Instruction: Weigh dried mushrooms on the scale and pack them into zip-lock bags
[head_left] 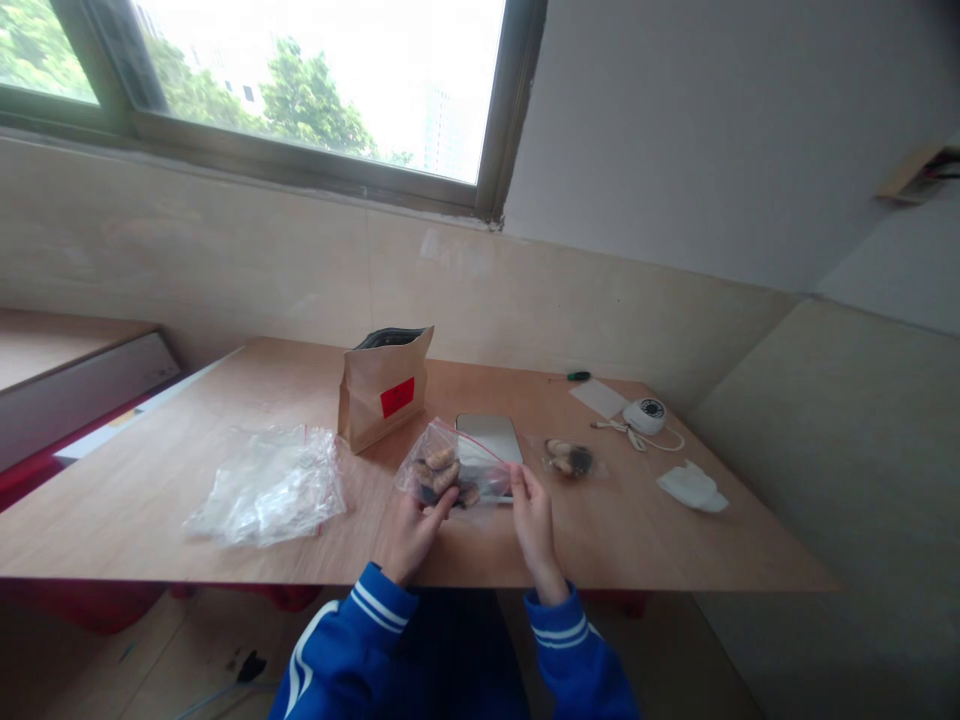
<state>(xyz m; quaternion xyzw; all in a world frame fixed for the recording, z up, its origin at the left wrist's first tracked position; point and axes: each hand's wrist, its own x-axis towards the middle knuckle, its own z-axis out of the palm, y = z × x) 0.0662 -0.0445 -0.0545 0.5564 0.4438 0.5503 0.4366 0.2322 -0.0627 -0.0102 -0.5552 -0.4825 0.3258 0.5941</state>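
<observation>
A clear zip bag (420, 465) with a red seal strip is held above the table in front of me. Inside it are tan and dark brown lumps (439, 470) that look like dried food; their exact kind is unclear. My left hand (412, 528) grips the bag's lower left part, thumb over the lumps. The fingers of my right hand (532, 510) pinch the red strip at the bag's right end. Partly hidden behind the bag lies a flat silver-topped device (487, 435). To the right rests another clear bag of pale and dark lumps (570, 458).
A brown paper pouch (382, 395) with a red label stands open at the back. Empty clear bags (270, 485) are piled at left. Toward the right lie a white dome camera (643, 415) with a cable, a white sheet (598, 398), a green-handled screwdriver (578, 376) and crumpled white tissue (694, 487).
</observation>
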